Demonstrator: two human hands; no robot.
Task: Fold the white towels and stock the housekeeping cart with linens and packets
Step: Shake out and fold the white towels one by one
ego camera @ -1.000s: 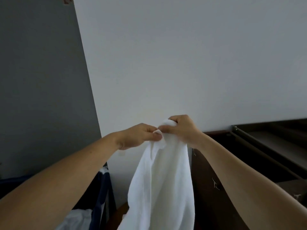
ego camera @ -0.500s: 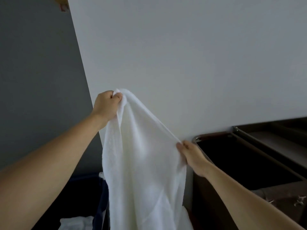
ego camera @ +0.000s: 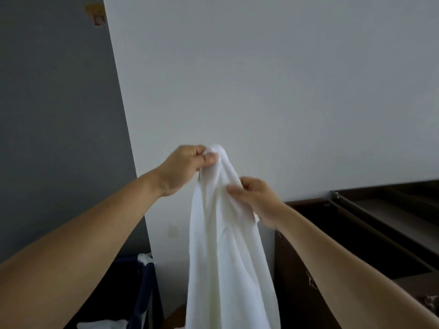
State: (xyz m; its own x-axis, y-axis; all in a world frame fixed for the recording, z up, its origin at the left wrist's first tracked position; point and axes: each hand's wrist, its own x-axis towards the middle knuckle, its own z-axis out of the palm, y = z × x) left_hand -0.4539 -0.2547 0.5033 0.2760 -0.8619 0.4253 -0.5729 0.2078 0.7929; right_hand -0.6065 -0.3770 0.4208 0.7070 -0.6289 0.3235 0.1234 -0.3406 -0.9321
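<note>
White towel point(ego camera: 228, 252) held up in front of the pale wall, hanging in loose vertical folds; lower end runs out of view.

Left hand point(ego camera: 185, 167) at the towel's top corner: thumb and curled fingers pinch the cloth.

Right hand point(ego camera: 257, 200) just below and right of that corner, on the towel's right edge: fingers curled and clamped on a bunch of fabric. Hands near each other, not touching.

Dark brown housekeeping cart point(ego camera: 297, 269) stands right of the towel. Dark blue laundry bag point(ego camera: 146, 288) sits lower left of the towel, with white linen point(ego camera: 104, 324) in it.
</note>
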